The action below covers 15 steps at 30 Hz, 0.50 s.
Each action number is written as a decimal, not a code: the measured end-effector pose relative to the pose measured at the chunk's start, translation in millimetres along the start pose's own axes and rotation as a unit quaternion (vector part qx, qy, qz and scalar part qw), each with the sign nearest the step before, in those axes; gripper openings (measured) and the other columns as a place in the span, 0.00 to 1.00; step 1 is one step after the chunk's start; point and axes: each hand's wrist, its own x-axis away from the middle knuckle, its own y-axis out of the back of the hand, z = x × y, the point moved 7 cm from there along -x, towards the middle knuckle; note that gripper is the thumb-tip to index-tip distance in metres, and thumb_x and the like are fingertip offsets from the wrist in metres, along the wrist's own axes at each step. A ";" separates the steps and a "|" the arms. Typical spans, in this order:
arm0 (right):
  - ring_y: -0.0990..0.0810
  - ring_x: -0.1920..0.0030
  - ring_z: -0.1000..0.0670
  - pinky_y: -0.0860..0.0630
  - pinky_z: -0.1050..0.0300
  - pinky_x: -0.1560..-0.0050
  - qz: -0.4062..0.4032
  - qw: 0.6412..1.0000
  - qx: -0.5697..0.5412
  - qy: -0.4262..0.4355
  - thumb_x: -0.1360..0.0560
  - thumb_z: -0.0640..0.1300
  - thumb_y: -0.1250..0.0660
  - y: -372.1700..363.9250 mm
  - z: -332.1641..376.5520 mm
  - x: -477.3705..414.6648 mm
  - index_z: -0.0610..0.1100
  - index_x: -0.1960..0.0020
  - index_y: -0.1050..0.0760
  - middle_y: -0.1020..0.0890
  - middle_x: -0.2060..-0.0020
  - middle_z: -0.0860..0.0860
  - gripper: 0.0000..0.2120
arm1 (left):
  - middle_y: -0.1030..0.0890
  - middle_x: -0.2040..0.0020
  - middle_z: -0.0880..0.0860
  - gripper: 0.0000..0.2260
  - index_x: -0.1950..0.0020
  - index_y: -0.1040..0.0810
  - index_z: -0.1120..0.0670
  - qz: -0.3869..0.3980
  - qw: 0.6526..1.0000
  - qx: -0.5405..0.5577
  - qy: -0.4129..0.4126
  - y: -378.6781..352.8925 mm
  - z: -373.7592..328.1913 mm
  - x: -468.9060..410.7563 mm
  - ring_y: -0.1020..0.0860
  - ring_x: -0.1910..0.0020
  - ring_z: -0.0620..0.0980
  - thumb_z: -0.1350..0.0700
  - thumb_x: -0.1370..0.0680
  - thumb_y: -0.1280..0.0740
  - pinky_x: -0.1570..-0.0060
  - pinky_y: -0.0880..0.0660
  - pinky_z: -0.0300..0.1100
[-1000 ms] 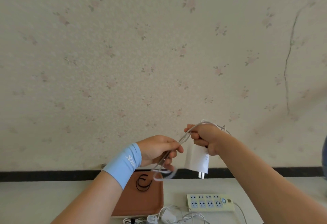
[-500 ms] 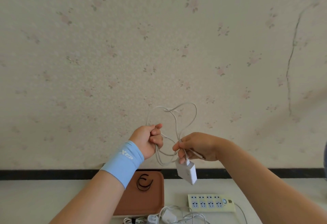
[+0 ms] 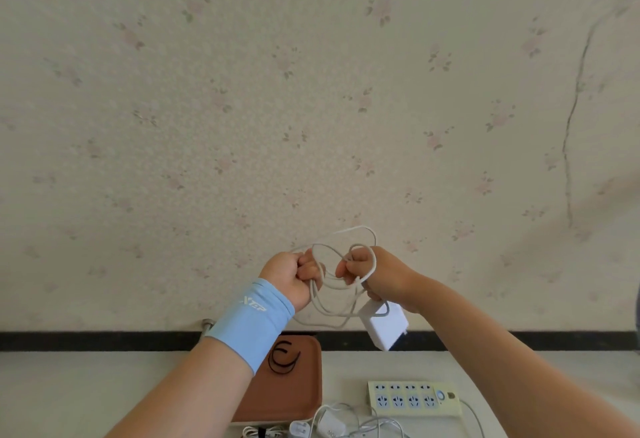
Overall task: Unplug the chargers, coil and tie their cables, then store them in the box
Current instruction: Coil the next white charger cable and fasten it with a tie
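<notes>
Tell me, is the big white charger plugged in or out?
Out. The white charger hangs in the air under the right hand, well above the power strip.

Flowered wallpaper [image 3: 311,91] is filling most of the view, with a dark crack [image 3: 568,122] running down it at two o'clock. A black strip [image 3: 104,340] is running along its foot. A pale power strip [image 3: 414,399] is lying on the worktop [image 3: 86,396] at five o'clock.

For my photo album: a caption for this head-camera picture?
Left hand and right hand loop a white cable; its charger dangles over the table.
</notes>
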 end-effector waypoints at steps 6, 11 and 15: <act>0.39 0.71 0.51 0.42 0.56 0.71 0.183 0.983 -0.003 -0.027 0.21 0.44 0.42 -32.4 0.5 13.2 0.40 0.53 0.15 0.16 0.63 0.41 0.17 | 0.40 0.74 0.50 0.19 0.67 0.39 0.52 -0.062 0.990 0.083 -0.093 10.9 -13.3 -1.9 0.42 0.84 0.46 0.70 0.23 0.57 0.85 0.42 0.32; 0.33 0.68 0.52 0.41 0.55 0.68 0.267 0.963 -0.036 0.000 0.23 0.57 0.37 -43.4 8.4 20.5 0.42 0.46 0.16 0.15 0.63 0.48 0.21 | 0.39 0.73 0.51 0.14 0.67 0.39 0.54 -0.093 0.973 0.176 -0.117 15.3 -17.4 0.4 0.41 0.76 0.45 0.71 0.33 0.57 0.76 0.40 0.32; 0.33 0.69 0.50 0.36 0.56 0.65 0.236 0.972 0.018 0.011 0.20 0.58 0.35 -36.3 3.7 16.1 0.50 0.54 0.15 0.24 0.72 0.52 0.15 | 0.35 0.67 0.54 0.17 0.65 0.34 0.56 -0.075 0.983 0.058 -0.156 6.1 -29.3 6.4 0.33 0.68 0.49 0.70 0.22 0.53 0.69 0.27 0.37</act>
